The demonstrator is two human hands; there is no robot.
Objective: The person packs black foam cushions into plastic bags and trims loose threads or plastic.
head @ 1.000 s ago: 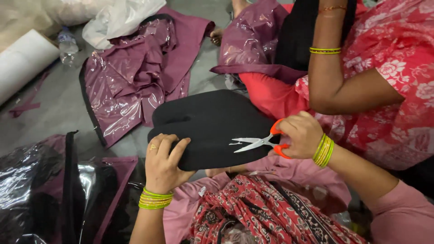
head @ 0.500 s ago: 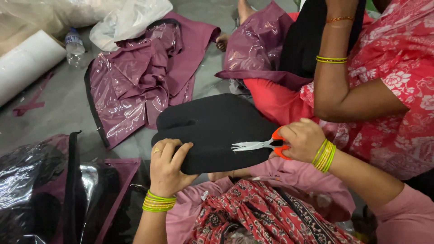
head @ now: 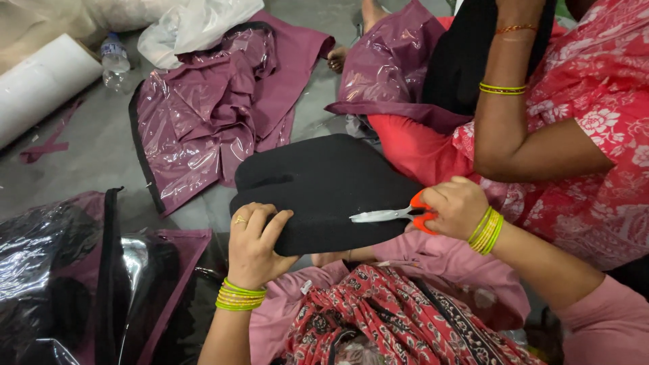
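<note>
Head view, left hand (head: 253,245): closed on the near edge of the black felt piece (head: 318,192), thumb on top and fingers curled under; it holds the piece flat over the lap.
Head view, right hand (head: 454,207): fingers through the orange handles of the scissors (head: 392,214); the blades lie nearly closed, tips pointing toward the left-hand grip.
Felt piece: between the two hands, its far rounded lobes beyond the left grip, above the patterned red dress (head: 378,318).
Doing it well: judged from this, keep the felt taut at the left grip, take short bites with the blades, and turn the piece, not the scissors.
Beyond the grip: maroon glossy covers (head: 203,115) on the floor; another person's arm (head: 514,128) beside the scissors hand.
</note>
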